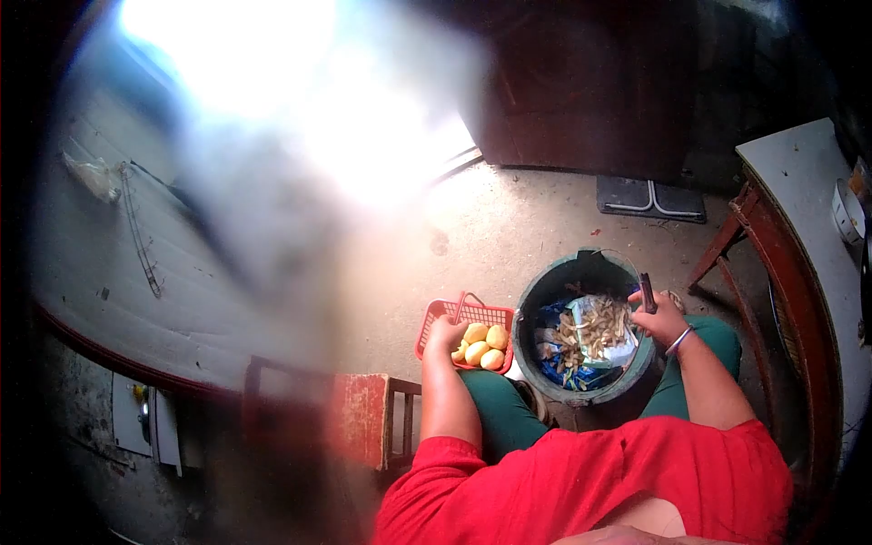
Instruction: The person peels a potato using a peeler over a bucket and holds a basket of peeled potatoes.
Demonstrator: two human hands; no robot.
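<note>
We see the two hands well apart, one on each side of the bin. The left hand [443, 334] reaches away from the body, its forearm almost straight, and lies at the left part of the basket [425, 336]; we cannot tell whether its fingers grip the handle or the rim. The right hand [661, 320], elbow bent and forearm slanting far and left, is curled around a dark-handled tool [647, 292] over the bin's right rim. A pale bracelet [678, 341] circles that wrist.

The tool's long axis runs near to far, its dark end pointing far; we cannot make out its other end. The basket's long axis runs left to right, and its handle rises above it.

We see a red, latticed basket, holding several smooth, rounded yellow pieces [497, 336] bunched to the right of the left hand. It stands just left of the bin [592, 267], which is round and dark green, with pale brown peelings [599, 329] heaped over white and blue plastic [581, 374].

Farther out we find green-trousered knees around the bin, a worn red stool [361, 418] at left, and a bench [792, 163] at right.
</note>
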